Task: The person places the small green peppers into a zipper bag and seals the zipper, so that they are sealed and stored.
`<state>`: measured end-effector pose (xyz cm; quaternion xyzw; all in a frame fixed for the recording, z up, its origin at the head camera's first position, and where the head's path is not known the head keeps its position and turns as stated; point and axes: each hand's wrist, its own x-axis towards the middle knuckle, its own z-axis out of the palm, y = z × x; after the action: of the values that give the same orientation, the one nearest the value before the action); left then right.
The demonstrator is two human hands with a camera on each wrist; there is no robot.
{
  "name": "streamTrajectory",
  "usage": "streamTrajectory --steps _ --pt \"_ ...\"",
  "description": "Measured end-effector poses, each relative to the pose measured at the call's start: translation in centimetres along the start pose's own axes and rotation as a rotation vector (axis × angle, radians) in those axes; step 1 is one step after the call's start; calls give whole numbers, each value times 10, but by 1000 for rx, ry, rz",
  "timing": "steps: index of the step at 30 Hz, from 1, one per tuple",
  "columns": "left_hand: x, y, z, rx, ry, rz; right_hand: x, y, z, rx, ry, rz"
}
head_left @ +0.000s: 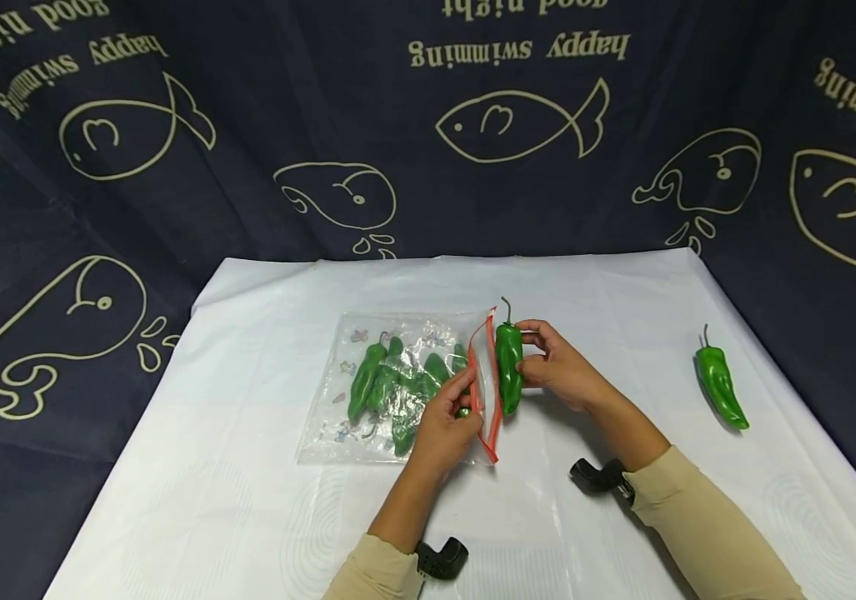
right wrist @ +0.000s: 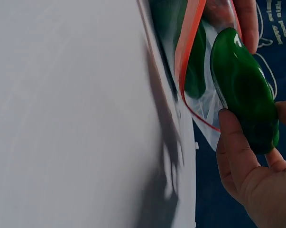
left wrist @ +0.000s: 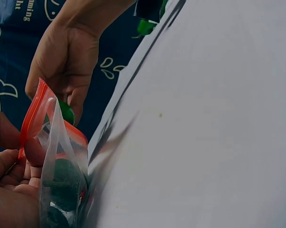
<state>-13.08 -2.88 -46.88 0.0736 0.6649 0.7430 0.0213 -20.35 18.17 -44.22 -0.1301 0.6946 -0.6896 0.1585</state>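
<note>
A clear zip bag (head_left: 326, 408) with a red zip edge lies on the white table, several green peppers (head_left: 367, 379) inside it. My left hand (head_left: 446, 425) pinches the bag's red edge, and its mouth gapes toward the right. Right at that mouth, my right hand (head_left: 558, 367) holds another green pepper (head_left: 508, 367) between thumb and fingers, its stem pointing away from me. In the right wrist view the held pepper (right wrist: 242, 85) is glossy and close beside the red zip edge (right wrist: 190, 47). Farther right on the table lies a single green pepper (head_left: 722, 387).
The white cloth-covered table (head_left: 195, 500) has its far edge against a dark blue curtain (head_left: 412, 125) printed with fish, whales and lettering. Black camera mounts (head_left: 443, 558) sit at both wrists, near the beige sleeves (head_left: 705, 517).
</note>
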Motion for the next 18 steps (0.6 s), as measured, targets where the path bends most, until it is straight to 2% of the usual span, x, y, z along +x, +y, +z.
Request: streamTrajectory --steps 8,11,13,16,18 --pt "1 -1 1 -17 -4 -4 5 2 11 -2 -4 22" --pt "-2 9 2 -26 -1 -13 6 3 14 -22 -11 36" --pt "-2 10 3 -32 2 -8 6 4 16 -44 -17 46" --pt "-2 7 2 -18 4 1 6 5 18 -60 -26 64" --pt "1 0 1 -17 4 12 5 6 20 -71 -30 72"
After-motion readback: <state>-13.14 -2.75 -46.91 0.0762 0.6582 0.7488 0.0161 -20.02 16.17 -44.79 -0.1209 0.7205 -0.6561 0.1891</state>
